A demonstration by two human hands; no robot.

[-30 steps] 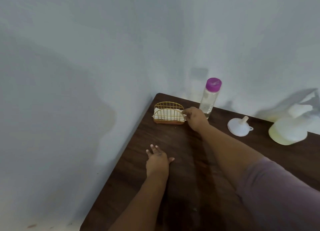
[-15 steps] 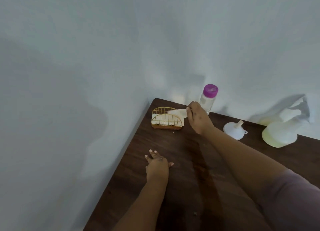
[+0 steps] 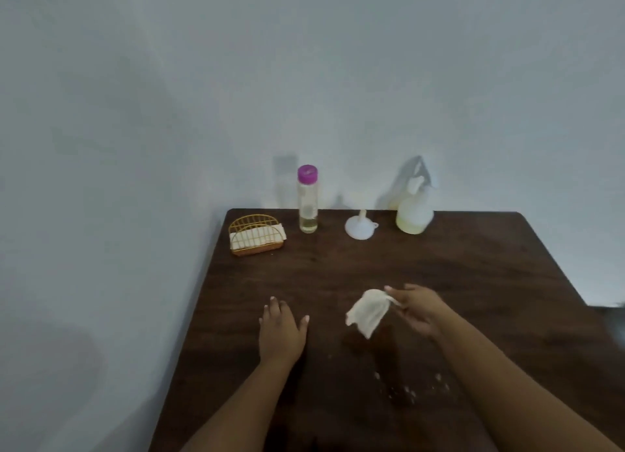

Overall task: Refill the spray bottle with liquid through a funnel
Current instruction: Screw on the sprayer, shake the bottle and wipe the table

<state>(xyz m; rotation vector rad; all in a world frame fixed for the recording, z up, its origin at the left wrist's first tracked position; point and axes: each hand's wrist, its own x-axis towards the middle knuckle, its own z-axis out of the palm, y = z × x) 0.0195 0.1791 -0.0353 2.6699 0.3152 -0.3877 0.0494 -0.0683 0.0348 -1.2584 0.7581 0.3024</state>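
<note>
Right hand [image 3: 417, 311] pinching a white tissue [image 3: 367, 311], now drawn back from the wire holder [image 3: 256, 235] to mid-table, hanging just above wet specks; left hand [image 3: 281, 333] flat, fingers spread, pressing the table [image 3: 473, 265]. Likely a wipe-up, filling apparently done or paused. Far back: spray bottle [image 3: 414, 211] upright, long axis vertical, nozzle direction hard to tell; funnel [image 3: 360, 226] inverted beside it, spout up; capped bottle [image 3: 307, 199] upright
</note>
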